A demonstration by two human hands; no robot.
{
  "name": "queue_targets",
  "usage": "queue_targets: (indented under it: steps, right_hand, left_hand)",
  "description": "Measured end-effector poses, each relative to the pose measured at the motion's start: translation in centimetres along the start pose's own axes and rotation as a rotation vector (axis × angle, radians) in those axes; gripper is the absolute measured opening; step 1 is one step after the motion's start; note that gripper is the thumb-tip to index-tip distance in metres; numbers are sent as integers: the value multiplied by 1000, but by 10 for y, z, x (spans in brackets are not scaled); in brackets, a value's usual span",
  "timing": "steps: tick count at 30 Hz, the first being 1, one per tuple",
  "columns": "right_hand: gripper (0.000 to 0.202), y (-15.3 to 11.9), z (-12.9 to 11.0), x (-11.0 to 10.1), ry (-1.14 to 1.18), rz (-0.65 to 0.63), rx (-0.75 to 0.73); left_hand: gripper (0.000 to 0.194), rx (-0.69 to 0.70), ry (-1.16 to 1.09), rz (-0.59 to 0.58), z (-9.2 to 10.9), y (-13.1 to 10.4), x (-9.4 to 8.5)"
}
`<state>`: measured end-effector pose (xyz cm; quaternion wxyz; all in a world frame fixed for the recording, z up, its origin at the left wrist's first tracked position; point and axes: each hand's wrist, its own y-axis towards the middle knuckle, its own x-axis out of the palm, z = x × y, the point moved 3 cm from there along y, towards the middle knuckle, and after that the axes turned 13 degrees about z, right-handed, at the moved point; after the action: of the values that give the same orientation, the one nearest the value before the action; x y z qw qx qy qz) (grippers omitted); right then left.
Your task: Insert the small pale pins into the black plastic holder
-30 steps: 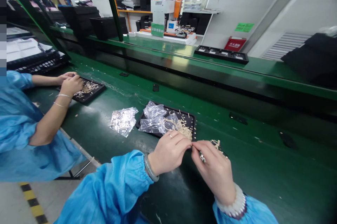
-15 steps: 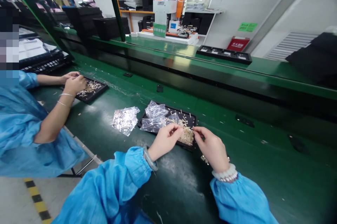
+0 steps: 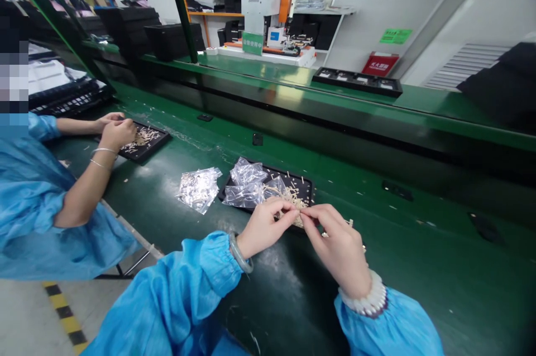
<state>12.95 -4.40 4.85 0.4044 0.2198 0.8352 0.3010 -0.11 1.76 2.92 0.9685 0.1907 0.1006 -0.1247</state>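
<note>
Can see left hand [image 3: 263, 229] and right hand [image 3: 341, 244] meeting at fingertips, both pinched closed, over small beige pieces [image 3: 295, 197] heaped in black tray [image 3: 310, 184], but cannot tell if gripping one such piece.

The green worktop [image 3: 460, 278] is viewed from the head, over its near edge, with the camera faced forward and tilted down. The left hand [image 3: 266, 226] and right hand [image 3: 341, 244] are framed close, low at centre; the far edge is seen slanting down rightward, and the white-and-orange machine [image 3: 259, 9] beyond is viewed from farther off.
</note>
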Motion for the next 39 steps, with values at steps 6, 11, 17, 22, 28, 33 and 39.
queue_targets:
  steps: [6,11,17,22,28,33,39]
  right_hand:
    - [16,1,0,0,-31,-24,-1]
    - [19,1,-1,-2,-101,-74,-28]
    - [17,-2,-2,1,-208,-58,-73]
    - [16,1,6,2,-34,-13,121]
    - [21,-1,34,5,-165,-47,344]
    - [22,-5,46,13,-136,-120,327]
    - [30,-1,44,12,51,-127,375]
  left_hand:
    - [8,121,72,21,4,0,0]
    - [15,333,227,-13,8,-1,-1]
    - [18,460,410,-20,8,-3,-1]
    - [13,277,242,0,8,-1,-2]
    - [9,154,207,2,5,2,-4]
    - [11,136,220,12,4,3,-5]
    - [12,185,252,-42,1,1,-1]
